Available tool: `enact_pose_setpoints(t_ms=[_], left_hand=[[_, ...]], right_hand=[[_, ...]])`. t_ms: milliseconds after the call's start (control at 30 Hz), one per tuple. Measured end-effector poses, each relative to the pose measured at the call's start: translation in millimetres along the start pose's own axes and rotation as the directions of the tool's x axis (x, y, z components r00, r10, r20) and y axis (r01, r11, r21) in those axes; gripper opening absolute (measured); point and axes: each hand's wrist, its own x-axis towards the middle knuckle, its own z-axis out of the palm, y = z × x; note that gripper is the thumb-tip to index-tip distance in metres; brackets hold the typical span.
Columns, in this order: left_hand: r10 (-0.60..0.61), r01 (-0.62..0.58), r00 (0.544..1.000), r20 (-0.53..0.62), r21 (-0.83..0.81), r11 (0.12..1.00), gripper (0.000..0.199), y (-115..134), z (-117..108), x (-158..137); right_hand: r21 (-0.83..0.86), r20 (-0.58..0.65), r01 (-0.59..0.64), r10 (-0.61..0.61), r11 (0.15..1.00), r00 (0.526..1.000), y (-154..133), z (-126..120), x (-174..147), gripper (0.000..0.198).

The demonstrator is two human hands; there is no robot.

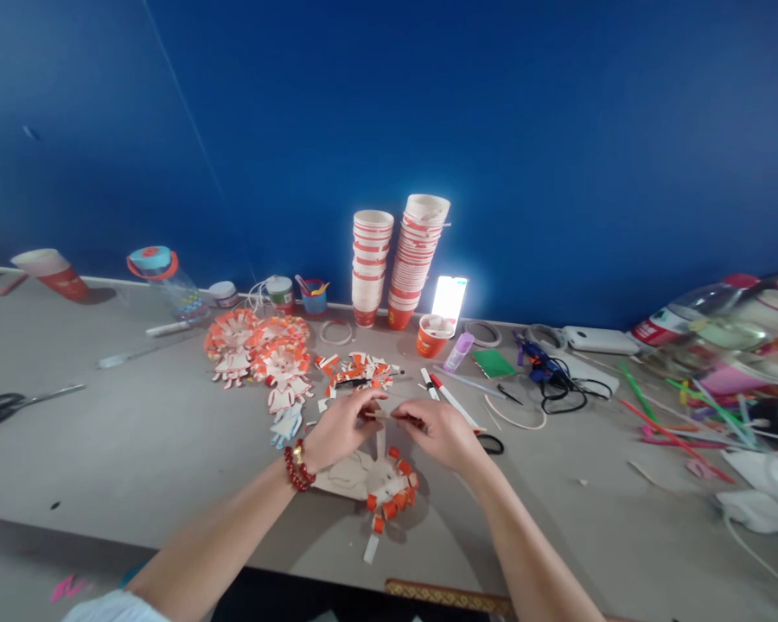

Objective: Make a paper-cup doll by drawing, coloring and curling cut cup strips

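Note:
Between my hands is a small pale paper strip (381, 415), pinched by the fingertips of my left hand (345, 423) and my right hand (438, 428). Both hands are closed, and the fingers partly hide the strip. Just below them lies a cut-open paper cup (385, 477), its white base ringed by strips, many curled into orange rolls. One uncurled strip points toward my fingers, another toward the table's front edge. A flat pale piece with drawn lines (342, 475) lies beside the cup, partly under my left wrist.
Beyond my hands are orange paper scraps (363, 370), markers (450, 399) and scissors with black handles (491, 444). Curled cups and paper figures (259, 350) are heaped left. Two cup stacks (371, 268) stand by the blue wall. A glue gun (545, 367) and straws (680, 423) lie right.

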Motion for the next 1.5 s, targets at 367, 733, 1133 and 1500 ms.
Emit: enact_pose_setpoints(t_ms=[367,733,1133,1500], left_hand=[[0.039,-0.036,0.998,0.048,-0.052,0.998,0.043,7,-1,-1],[0.054,-0.056,0.998,0.025,0.059,0.997,0.049,4,-2,-2],[-0.014,0.016,0.999,0.040,-0.054,0.998,0.020,4,-4,1],[-0.083,0.076,0.994,0.066,0.096,0.992,0.034,4,-4,2]], right_hand=[[-0.084,-0.057,0.074,-0.079,0.994,0.995,7,7,-1,0.017],[-0.065,-0.045,0.069,-0.072,0.995,0.996,1,13,-1,0.019],[-0.002,-0.054,0.123,-0.123,0.992,0.991,3,13,0,0.024],[-0.104,-0.081,0.201,-0.210,0.974,0.974,5,18,0,0.022]])
